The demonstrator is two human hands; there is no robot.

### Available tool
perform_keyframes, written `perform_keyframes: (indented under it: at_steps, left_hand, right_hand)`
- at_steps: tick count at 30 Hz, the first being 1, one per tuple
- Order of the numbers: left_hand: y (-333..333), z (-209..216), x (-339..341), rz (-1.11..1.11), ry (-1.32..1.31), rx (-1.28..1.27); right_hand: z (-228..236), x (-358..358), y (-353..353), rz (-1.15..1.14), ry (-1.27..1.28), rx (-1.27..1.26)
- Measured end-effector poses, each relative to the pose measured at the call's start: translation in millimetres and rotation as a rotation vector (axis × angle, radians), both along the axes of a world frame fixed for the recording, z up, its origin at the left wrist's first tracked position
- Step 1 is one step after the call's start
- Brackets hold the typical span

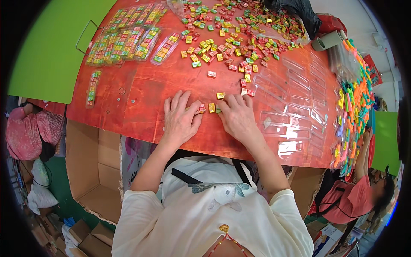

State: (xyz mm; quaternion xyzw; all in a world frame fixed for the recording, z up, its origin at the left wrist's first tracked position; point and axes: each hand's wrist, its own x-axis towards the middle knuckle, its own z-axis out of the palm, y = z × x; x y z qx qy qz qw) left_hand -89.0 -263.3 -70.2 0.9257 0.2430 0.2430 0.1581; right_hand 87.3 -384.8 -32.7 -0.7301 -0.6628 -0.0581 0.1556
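Observation:
My left hand (182,118) rests on the red table, its thumb and index finger closed at a small red box (202,109). A small yellow box (212,108) stands between my two hands. My right hand (237,118) has its fingers bent down, pinching a small green box (218,110) that is partly hidden beneath them. Just beyond its fingertips lies another yellow box (220,95). A short trail of small red and yellow boxes (244,84) leads from my right hand to the large loose heap (257,34) at the back.
Clear plastic trays (291,115) lie spread to the right. Filled trays (124,38) are grouped at the far left, with a single one (93,89) nearer. Colourful plastic pieces (357,103) cover the right end, where a co-worker (346,197) sits. A cardboard box (96,167) stands below the table.

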Motion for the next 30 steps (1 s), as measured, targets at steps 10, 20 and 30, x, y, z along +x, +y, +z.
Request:
perform_keyframes:
  at_steps: [10, 20, 30]
  left_hand:
    - [22, 32, -47, 0.020, -0.169, -0.424]
    - [6, 42, -82, 0.107, 0.197, -0.196]
    - [3, 46, -71, 0.105, 0.228, -0.177]
  right_hand:
    - [12, 12, -21, -0.046, 0.196, 0.010]
    - [7, 31, -150, -0.446, 0.244, 0.109]
    - [-5, -13, -144, -0.250, 0.054, 0.010]
